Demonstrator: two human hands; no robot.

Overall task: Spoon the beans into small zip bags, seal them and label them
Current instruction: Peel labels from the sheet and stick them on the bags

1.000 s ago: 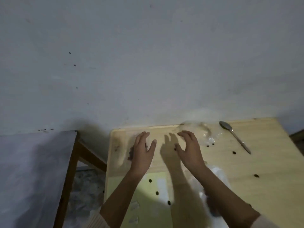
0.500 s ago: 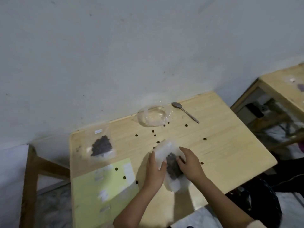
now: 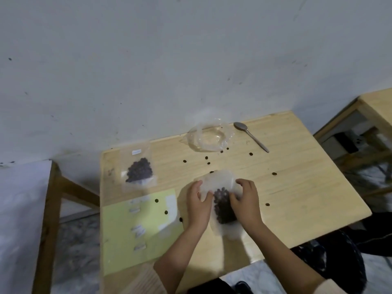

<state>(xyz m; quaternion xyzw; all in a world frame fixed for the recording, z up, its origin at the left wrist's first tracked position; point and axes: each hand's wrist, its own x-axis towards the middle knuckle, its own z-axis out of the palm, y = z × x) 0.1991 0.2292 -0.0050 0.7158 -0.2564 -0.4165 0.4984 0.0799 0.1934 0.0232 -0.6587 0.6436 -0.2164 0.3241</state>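
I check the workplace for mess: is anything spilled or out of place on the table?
Yes. Loose beans lie scattered over the wooden table, some on the green sheet; they look spilled.

One wide head-worn view, looking forward and down onto the table (image 3: 297,187), skewed across the lower half; the wall (image 3: 191,60) fills the top. Close range: left hand (image 3: 199,206) and right hand (image 3: 247,203) enter from the bottom edge, meeting at the zip bag (image 3: 218,181).
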